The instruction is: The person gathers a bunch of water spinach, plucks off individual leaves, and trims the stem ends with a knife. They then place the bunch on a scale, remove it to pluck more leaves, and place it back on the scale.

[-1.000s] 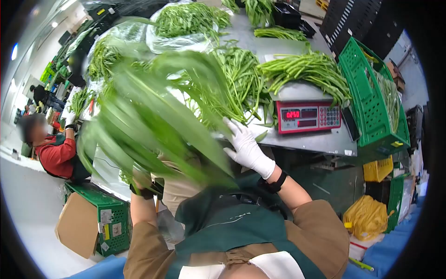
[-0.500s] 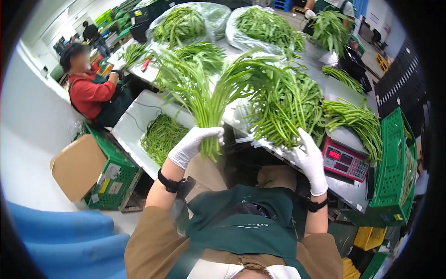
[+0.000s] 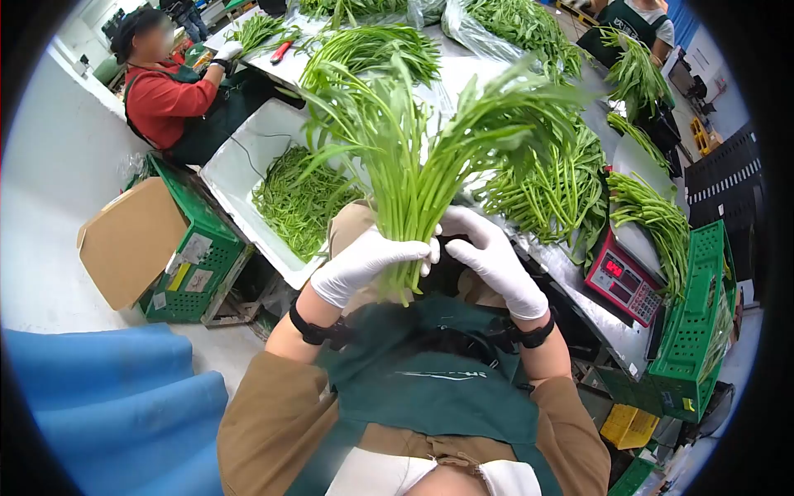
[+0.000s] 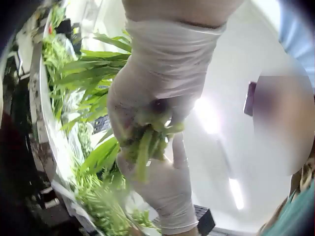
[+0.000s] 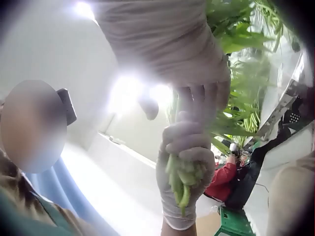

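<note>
In the head view my gloved left hand (image 3: 360, 263) grips a bunch of water spinach (image 3: 409, 186) around its lower stems. Its leaves fan upward, and the cut ends poke out below the fist. My gloved right hand (image 3: 499, 263) is at the bunch's right side, fingers reaching behind the stems and thumb held apart. The left wrist view shows the stem ends (image 4: 143, 152) from below, between both gloves. From the right wrist, the right hand (image 5: 167, 49) has its fingers extended close to the left hand (image 5: 184, 147), which is curled round the stems.
A pile of water spinach (image 3: 546, 194) lies on the metal table beside a red scale (image 3: 622, 279) carrying more stems. A white bin (image 3: 236, 178) of loose greens stands at left, green crates (image 3: 691, 310) at right. A person in red (image 3: 169, 95) works at far left.
The blurred bunch swung from the left to upright in front of me. My right hand left the table pile and came across to the bunch's stems.
</note>
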Demonstrator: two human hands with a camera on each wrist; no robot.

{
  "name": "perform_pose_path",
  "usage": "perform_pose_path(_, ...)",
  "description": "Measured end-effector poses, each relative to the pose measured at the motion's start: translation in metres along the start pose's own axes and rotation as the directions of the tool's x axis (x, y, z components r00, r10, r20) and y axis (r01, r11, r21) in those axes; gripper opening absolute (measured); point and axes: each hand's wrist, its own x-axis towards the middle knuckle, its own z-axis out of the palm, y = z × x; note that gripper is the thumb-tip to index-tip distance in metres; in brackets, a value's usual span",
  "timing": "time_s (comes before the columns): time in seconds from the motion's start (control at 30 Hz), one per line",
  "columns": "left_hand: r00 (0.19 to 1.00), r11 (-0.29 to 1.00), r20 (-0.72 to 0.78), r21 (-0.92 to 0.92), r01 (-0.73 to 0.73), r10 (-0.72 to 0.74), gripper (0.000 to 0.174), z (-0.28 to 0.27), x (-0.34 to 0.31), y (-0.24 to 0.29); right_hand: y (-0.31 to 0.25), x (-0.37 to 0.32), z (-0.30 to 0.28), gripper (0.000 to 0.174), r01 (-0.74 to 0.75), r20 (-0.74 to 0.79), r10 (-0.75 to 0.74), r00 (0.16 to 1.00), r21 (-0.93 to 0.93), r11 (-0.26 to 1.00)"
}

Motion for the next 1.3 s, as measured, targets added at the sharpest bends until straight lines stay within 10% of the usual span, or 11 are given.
perform_pose_path(0.2,0.921,0.909,-0.332,0.414,-0.051,0.203,0.028,-0.007,-0.017,-0.027,-0.015,0.03,0.053,0.069,0.014,0.02,-0.013,1.0,-0.07,0.997)
perform_pose_path(0.3,0.758,0.53,-0.143,0.795,-0.295,0.637,0.023,-0.032,-0.026,-0.058,-0.005,0.052,0.076,0.065,-0.005,0.006,0.004,1.0,0.033,0.999)
perform_pose_path(0.37,0.847,0.81,-0.401,0.584,-0.059,0.351,0.021,-0.037,-0.027,-0.06,-0.009,0.062,0.072,0.052,0.085,0.034,-0.077,0.996,-0.363,0.928)
perform_pose_path(0.43,0.758,0.883,-0.514,0.438,-0.171,0.402,0.021,-0.034,-0.016,-0.072,0.009,0.069,0.067,0.036,0.245,0.056,-0.352,0.934,-0.819,0.519)
perform_pose_path(0.63,0.758,0.987,-0.633,0.119,-0.104,0.156,0.02,-0.04,-0.014,-0.082,0.01,0.062,0.091,0.049,0.401,0.013,-0.519,0.855,-0.651,0.644)
perform_pose_path(0.7,0.718,0.97,-0.653,0.161,-0.18,0.241,0.022,-0.035,-0.01,-0.079,0.025,0.067,0.098,0.046,0.302,-0.082,-0.39,0.917,-0.495,0.814)
perform_pose_path(1.0,0.696,0.946,-0.642,0.211,-0.244,0.323,0.026,-0.031,-0.008,-0.081,0.025,0.066,0.094,0.019,0.333,-0.044,-0.424,0.904,-0.549,0.767)
perform_pose_path(1.3,0.699,0.822,-0.49,0.509,-0.255,0.521,0.031,-0.035,-0.014,-0.081,0.013,0.061,0.092,0.015,0.4,0.188,-0.505,0.842,-0.846,0.352)
